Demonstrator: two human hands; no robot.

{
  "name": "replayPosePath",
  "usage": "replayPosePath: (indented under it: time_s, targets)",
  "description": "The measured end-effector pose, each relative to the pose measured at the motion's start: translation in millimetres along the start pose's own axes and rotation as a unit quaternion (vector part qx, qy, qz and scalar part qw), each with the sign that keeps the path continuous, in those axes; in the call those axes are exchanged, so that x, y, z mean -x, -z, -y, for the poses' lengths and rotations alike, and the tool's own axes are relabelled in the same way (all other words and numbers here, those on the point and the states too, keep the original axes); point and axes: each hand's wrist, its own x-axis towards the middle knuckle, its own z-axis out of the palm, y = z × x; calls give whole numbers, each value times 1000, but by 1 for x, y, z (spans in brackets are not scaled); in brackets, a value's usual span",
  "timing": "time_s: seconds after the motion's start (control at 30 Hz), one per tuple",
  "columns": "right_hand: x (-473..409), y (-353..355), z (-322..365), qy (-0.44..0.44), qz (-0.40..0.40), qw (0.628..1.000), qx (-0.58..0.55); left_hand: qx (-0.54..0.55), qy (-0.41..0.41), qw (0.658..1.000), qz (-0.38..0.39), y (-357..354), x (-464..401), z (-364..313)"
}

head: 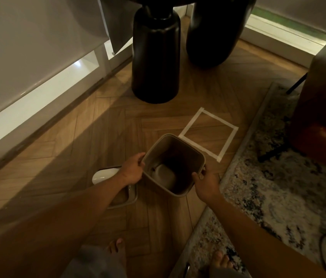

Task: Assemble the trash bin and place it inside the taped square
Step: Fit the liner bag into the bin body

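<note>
So the person has both hands on the trash bin body (173,167), one on each side of its open top. The left hand (131,170) is curled over the rim on its side, fingers wrapped around the edge, and the right hand (205,183) grips the opposite corner of the rim the same way. The bin sits right between the two hands, mouth up and tipped a bit toward the camera, so the inside is visible down to the pale bottom. Can't tell if it's lifted or resting on the wooden floor (82,141).

Under the left forearm, just behind the left hand, lies the lid part (106,174), white and glossy, with a tan frame piece (127,199) beside it on the floor. Neither is touched by a hand.

The taped square (208,133) is past the bin, ahead of the right hand and slightly outward. The bin's far corner overlaps the square's near edge in this view, but most of the bin is outside the tape.

Beyond the right hand runs a patterned rug (278,187). Two dark table legs (155,57) stand farther ahead.
</note>
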Motion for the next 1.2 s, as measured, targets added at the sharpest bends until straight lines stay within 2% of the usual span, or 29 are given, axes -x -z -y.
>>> replayPosePath:
  time_s: [0.1,0.2,0.27,0.5,0.9,1.07,1.2]
  targets:
    - [12,1,5,92,0,991,95,-73,-48,996,3,3,0,5]
    - [27,-4,5,152,10,953,263,-131,-117,984,30,6,2,10]
    - [36,-8,3,197,35,923,328,-138,-147,978,49,7,5,12]
    - [45,-23,-7,278,97,864,407,-112,-161,979,61,11,5,19]
    - [62,-26,5,267,114,866,406,-140,-173,974,45,20,7,29]
    - [66,-28,10,268,98,868,407,-137,-158,977,41,22,8,33]
    - [69,-36,31,294,78,880,364,-157,-140,978,-4,35,12,40]
